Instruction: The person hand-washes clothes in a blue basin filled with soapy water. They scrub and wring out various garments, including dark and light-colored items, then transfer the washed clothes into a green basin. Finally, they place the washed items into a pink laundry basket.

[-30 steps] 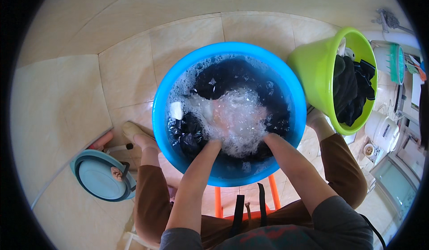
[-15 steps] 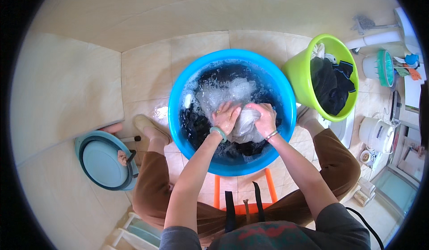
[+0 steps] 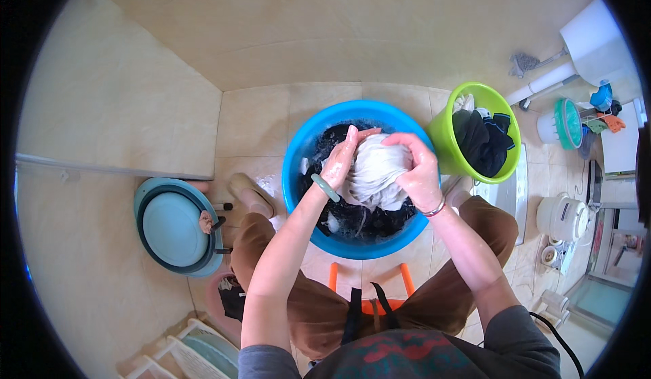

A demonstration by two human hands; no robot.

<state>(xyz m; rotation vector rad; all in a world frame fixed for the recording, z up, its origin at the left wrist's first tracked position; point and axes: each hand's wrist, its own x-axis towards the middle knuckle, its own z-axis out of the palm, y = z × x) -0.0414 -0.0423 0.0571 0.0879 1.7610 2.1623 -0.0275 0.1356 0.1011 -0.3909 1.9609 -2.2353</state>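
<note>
A bunched wet white cloth [image 3: 380,169] is lifted over the water of a round blue basin [image 3: 287,175], pressed between my two hands. My left hand [image 3: 342,159], with a pale green bangle at its wrist, cups the cloth's left side, fingers pointing away from me. My right hand [image 3: 418,170], a thin bracelet below it, curls its fingers round the right side. Dark wet clothes [image 3: 363,224] and patches of suds fill the basin around and below. What the cloth is as a garment cannot be made out.
A lime green bucket [image 3: 441,131] of dark and white clothes stands right of the basin. Blue-grey folding basins [image 3: 175,230] lean at the left wall. My legs straddle an orange stool [image 3: 407,278]. A white rice-cooker-like appliance [image 3: 561,217] and a green-lined bin [image 3: 568,125] are farther right.
Both hands have raised the white cloth out of the suds and gathered it into a bundle. My left hand has turned from palm down to sideways. The view has shifted, showing more wall.
</note>
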